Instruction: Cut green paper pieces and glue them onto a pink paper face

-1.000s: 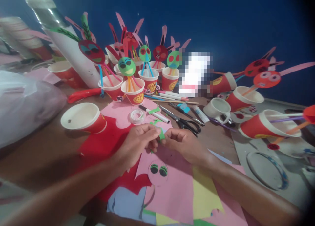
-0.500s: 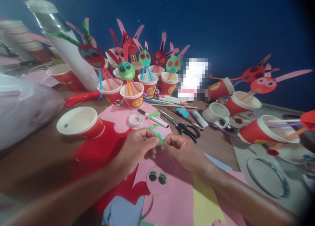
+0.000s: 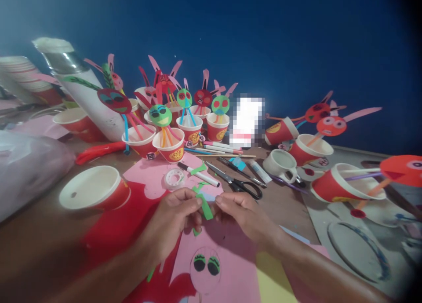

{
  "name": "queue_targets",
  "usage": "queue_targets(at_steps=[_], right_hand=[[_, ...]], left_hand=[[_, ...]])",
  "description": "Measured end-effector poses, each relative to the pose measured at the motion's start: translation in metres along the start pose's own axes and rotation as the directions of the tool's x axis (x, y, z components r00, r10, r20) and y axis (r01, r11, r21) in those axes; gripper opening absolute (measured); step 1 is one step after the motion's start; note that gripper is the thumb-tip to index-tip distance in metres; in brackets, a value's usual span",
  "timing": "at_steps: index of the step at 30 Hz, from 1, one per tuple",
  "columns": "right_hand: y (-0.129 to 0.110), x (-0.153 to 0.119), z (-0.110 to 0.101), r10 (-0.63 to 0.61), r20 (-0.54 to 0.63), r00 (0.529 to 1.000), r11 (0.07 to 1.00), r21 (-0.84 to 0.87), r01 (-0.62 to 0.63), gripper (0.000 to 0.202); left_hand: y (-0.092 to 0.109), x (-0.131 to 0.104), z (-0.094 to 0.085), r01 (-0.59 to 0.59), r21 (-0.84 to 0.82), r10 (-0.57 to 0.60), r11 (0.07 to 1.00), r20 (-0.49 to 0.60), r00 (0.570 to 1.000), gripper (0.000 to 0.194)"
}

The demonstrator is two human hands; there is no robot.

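Left hand (image 3: 174,213): pinches the green strip (image 3: 206,208) between thumb and fingers, seemingly to steady it.
Right hand (image 3: 245,209): fingers curled nearly closed beside it; any grip, I can't tell.
Green strip: between the hands, over pink paper (image 3: 236,268).
Scissors (image 3: 232,182): just beyond, probably for easy reach.

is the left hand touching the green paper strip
Touching: the head view shows the left hand holding the green paper strip, with the thumb lying over the strip's edge and no gap between them.
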State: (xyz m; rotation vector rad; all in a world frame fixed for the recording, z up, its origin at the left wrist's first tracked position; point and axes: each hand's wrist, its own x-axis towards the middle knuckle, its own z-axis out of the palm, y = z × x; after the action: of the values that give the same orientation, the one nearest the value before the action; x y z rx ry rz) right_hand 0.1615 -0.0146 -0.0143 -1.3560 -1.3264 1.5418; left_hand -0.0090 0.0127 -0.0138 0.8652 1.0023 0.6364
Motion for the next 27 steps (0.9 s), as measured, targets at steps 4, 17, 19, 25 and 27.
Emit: queue_targets(at_steps=[4,17,19,25,27], right_hand=[[0.001,-0.0004,-0.0006,0.01,-0.008,1.0,0.998,-0.061,-0.01,0.035],[-0.0025,-0.0035,0.0073,0.025,-0.027,0.999,0.998,-0.055,-0.026,0.026],[-0.0027,-0.0028,0.0073,0.025,-0.025,0.999,0.997,-0.069,-0.027,0.027],[0.003,-0.0009,0.0078,0.002,-0.049,0.999,0.996,-0.091,-0.007,0.025],[0.004,-0.0009,0.0082,0.001,-0.054,0.999,0.996,-0.091,-0.006,0.025]], left_hand=[[0.0006,-0.0008,0.0001,0.015,-0.032,-0.015,0.999,-0.002,1.0,0.018],[0.0007,-0.0011,0.0018,-0.026,0.031,0.026,0.999,-0.021,0.999,0.019],[0.0005,-0.0011,0.0019,-0.026,0.024,0.027,0.999,-0.02,0.999,0.019],[0.0004,-0.0005,0.0019,-0.035,0.012,0.035,0.999,-0.017,0.999,0.019],[0.0008,-0.0004,0.0018,-0.025,0.015,0.025,1.0,-0.013,1.0,0.018]])
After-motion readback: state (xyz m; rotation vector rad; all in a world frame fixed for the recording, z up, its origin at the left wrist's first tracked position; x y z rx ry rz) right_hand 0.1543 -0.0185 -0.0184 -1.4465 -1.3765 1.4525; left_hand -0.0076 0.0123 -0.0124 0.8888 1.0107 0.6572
